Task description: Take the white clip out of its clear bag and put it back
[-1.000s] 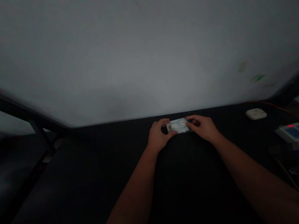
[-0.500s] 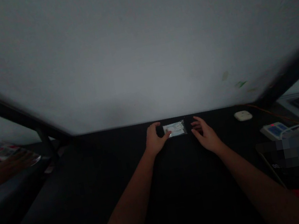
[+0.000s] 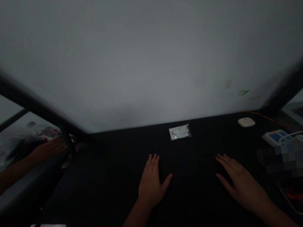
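A small clear plastic packet (image 3: 180, 132) with a white card or sheet inside lies flat near the back of the black tabletop (image 3: 188, 154). My left hand (image 3: 151, 184) is over the table, fingers stretched out and thumb apart, with nothing in it. My right hand (image 3: 240, 178) is likewise empty, its fingers extended and thumb spread. Both hands are closer to me than the packet and apart from it. What the packet holds is too dim to make out exactly.
A white earbud case (image 3: 246, 122) sits at the back right. Beside it are a power strip (image 3: 277, 137) with cables and a pixelated patch. At the left, another person's arm (image 3: 41, 154) reaches by plastic bags, beyond a dark metal frame (image 3: 66, 138). Pale wall (image 3: 144, 71) rises behind.
My hands have moved away from the packet, back toward me and wider apart, and the packet stays on the table. The view has shifted slightly, and the other person's arm reaches further in.
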The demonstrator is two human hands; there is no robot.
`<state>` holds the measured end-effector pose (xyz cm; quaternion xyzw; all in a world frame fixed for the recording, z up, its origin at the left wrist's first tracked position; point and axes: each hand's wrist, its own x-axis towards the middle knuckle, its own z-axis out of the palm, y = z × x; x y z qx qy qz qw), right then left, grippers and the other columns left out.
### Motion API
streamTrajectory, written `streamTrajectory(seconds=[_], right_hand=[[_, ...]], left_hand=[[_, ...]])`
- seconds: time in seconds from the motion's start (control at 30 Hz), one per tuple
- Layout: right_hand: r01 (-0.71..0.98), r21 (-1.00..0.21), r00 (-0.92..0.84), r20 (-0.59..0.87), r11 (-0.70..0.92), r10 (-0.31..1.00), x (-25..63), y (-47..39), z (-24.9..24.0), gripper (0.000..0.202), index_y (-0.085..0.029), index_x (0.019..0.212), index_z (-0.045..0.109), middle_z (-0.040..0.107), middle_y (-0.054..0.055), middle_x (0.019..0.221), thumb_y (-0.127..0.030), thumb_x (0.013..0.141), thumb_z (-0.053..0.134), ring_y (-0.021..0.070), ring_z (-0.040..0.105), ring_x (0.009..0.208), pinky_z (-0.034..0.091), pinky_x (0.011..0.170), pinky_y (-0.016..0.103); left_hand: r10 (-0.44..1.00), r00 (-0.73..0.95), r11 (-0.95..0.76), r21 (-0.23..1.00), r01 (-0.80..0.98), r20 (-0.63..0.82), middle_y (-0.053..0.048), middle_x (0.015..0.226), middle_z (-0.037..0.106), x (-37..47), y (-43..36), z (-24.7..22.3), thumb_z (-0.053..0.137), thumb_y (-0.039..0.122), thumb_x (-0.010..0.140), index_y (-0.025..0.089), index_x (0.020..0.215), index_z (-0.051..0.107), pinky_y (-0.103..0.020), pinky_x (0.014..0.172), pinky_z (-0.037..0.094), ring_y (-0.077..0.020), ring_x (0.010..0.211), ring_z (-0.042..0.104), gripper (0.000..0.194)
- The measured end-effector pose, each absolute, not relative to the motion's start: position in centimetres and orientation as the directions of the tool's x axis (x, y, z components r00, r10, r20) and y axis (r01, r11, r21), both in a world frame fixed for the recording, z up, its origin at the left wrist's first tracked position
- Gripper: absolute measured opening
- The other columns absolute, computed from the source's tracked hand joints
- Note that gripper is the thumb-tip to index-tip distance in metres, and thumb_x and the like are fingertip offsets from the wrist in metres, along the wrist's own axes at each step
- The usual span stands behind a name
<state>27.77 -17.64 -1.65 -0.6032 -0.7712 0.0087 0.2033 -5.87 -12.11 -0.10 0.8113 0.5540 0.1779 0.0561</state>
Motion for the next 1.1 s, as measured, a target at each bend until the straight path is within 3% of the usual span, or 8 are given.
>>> streamTrajectory(seconds=[0.2, 0.4, 0.83, 1.1], right_hand=[[0.959, -0.155, -0.183, 0.289, 0.235, 0.940, 27.4, -20.7, -1.8, 0.056, -0.015, 0.143, 0.045, 0.057, 0.016, 0.142, -0.049, 0.099, 0.035, 0.0328, 0.051, 0.134, 0.045, 0.106, 0.055], [0.966, -0.178, -0.149, 0.218, 0.190, 0.965, 26.9, -21.1, -0.9, 0.058, -0.014, 0.142, 0.047, 0.053, 0.015, 0.147, -0.050, 0.099, 0.034, 0.0329, 0.046, 0.137, 0.041, 0.109, 0.055], [0.947, -0.245, -0.143, 0.254, 0.206, 0.957, 27.2, -20.9, -1.1, 0.056, -0.018, 0.142, 0.048, 0.054, 0.015, 0.145, -0.051, 0.098, 0.038, 0.0346, 0.047, 0.136, 0.042, 0.108, 0.058], [0.944, -0.268, -0.119, 0.267, 0.192, 0.956, 26.9, -21.0, -1.4, 0.055, -0.019, 0.141, 0.048, 0.056, 0.015, 0.143, -0.052, 0.098, 0.038, 0.0343, 0.048, 0.135, 0.041, 0.109, 0.058]], left_hand=[[0.938, 0.281, -0.320, 0.195, 0.927, 0.204, -0.011, 0.156, 0.040, -8.3, -18.7, -0.1, 0.051, 0.045, 0.095, 0.022, 0.154, 0.026, -0.054, 0.116, 0.036, -0.0299, 0.146, 0.034, 0.068], [0.949, 0.252, -0.285, 0.172, 0.943, 0.189, -0.013, 0.155, 0.042, -7.9, -19.3, 0.7, 0.051, 0.042, 0.095, 0.019, 0.150, 0.034, -0.056, 0.116, 0.034, -0.0311, 0.146, 0.033, 0.062], [0.955, 0.188, -0.243, 0.243, 0.939, 0.230, -0.012, 0.147, 0.051, -7.9, -19.4, 0.4, 0.052, 0.038, 0.092, 0.023, 0.140, 0.046, -0.057, 0.113, 0.040, -0.0329, 0.140, 0.044, 0.051], [0.958, 0.235, -0.268, 0.224, 0.937, 0.163, -0.013, 0.157, 0.038, -8.1, -19.2, 0.5, 0.053, 0.045, 0.093, 0.023, 0.156, 0.018, -0.056, 0.116, 0.034, -0.0320, 0.147, 0.032, 0.075]])
